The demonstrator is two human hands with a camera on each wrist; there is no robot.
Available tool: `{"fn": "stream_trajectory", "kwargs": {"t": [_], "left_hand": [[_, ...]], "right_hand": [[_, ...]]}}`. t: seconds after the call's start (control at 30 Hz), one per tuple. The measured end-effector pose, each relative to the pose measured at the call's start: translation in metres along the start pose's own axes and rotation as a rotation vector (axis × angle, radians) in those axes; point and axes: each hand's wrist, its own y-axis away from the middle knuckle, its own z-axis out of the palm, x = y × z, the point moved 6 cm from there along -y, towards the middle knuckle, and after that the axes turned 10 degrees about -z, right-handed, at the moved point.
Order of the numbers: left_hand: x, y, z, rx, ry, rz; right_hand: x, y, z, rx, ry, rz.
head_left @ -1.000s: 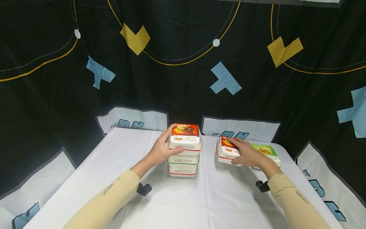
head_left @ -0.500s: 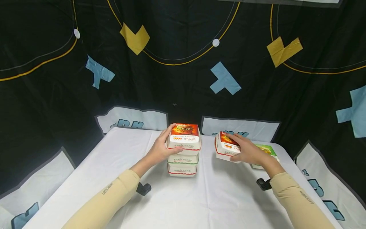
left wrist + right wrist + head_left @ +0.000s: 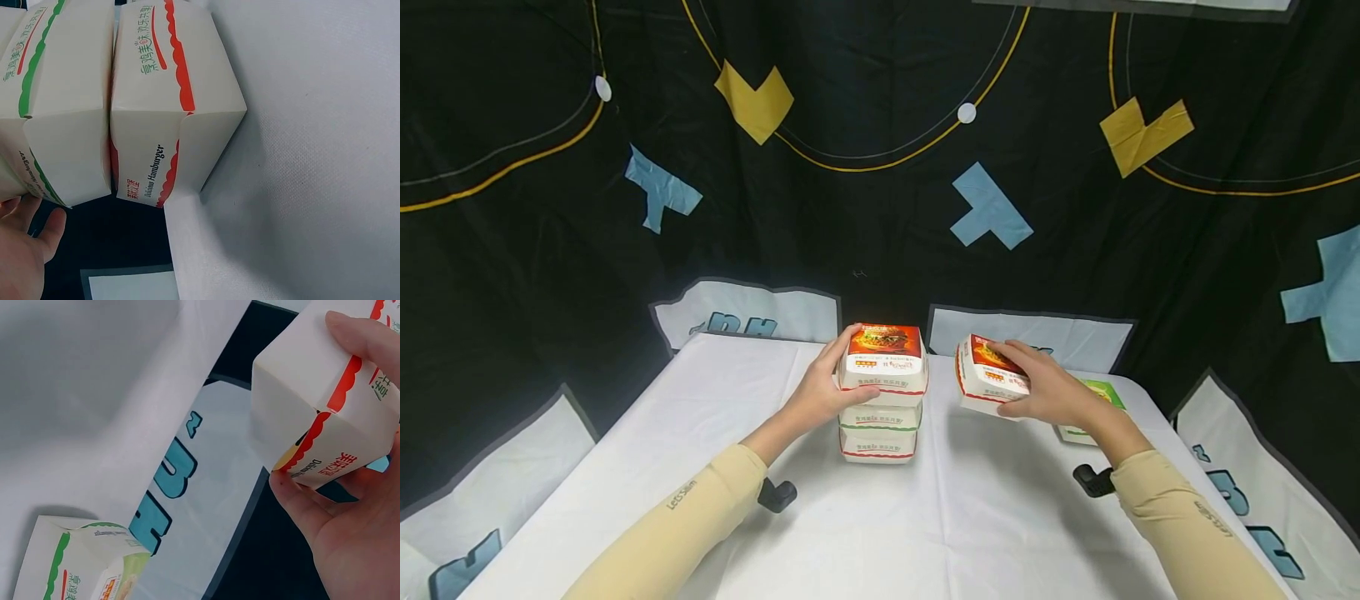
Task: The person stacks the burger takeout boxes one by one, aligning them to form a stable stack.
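Observation:
Three hamburger boxes stand stacked on the white table: a red-topped hamburger box (image 3: 886,367) uppermost, a green-trimmed box (image 3: 880,417) in the middle and a red-trimmed box (image 3: 878,446) at the bottom. My left hand (image 3: 822,387) grips the top one from its left side, thumb across the front. To the right, my right hand (image 3: 1051,389) holds another red-topped hamburger box (image 3: 988,379), raised over the table and slightly tilted. The right wrist view shows that red-trimmed box (image 3: 325,394) between thumb and fingers. Beyond the right hand lies a green-topped hamburger box (image 3: 1108,393), partly covered by it.
A white cloth covers the table (image 3: 880,525). Its far edge runs just behind the boxes, with a black curtain (image 3: 880,233) past it. White lettered panels (image 3: 1030,337) hang along the table's edges.
My right hand has lifted the red-topped hamburger box and carried it a little left toward the stack. The left hand and the stack have stayed in place.

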Motion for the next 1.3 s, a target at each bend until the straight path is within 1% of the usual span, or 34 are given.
{"fn": "stream_trajectory", "kwargs": {"t": [0.3, 0.5, 0.83, 1.0, 1.17, 1.3], "left_hand": [[0.001, 0.001, 0.000, -0.002, -0.001, -0.010], [0.000, 0.001, -0.001, 0.000, -0.003, -0.012], [0.000, 0.001, 0.000, -0.002, -0.003, -0.009], [-0.001, 0.001, 0.001, -0.004, -0.008, -0.017], [-0.002, 0.001, 0.001, -0.001, -0.010, -0.021], [0.000, 0.001, 0.001, -0.001, 0.000, -0.015]], "right_hand": [[-0.007, -0.003, -0.005, 0.030, -0.037, -0.008], [-0.016, -0.004, -0.011, 0.054, -0.073, -0.014], [-0.025, -0.006, -0.014, 0.071, -0.089, -0.019], [-0.029, -0.009, -0.016, 0.085, -0.137, -0.028], [-0.036, -0.012, -0.020, 0.108, -0.190, -0.057], [-0.041, -0.014, -0.022, 0.121, -0.206, -0.068]]}}
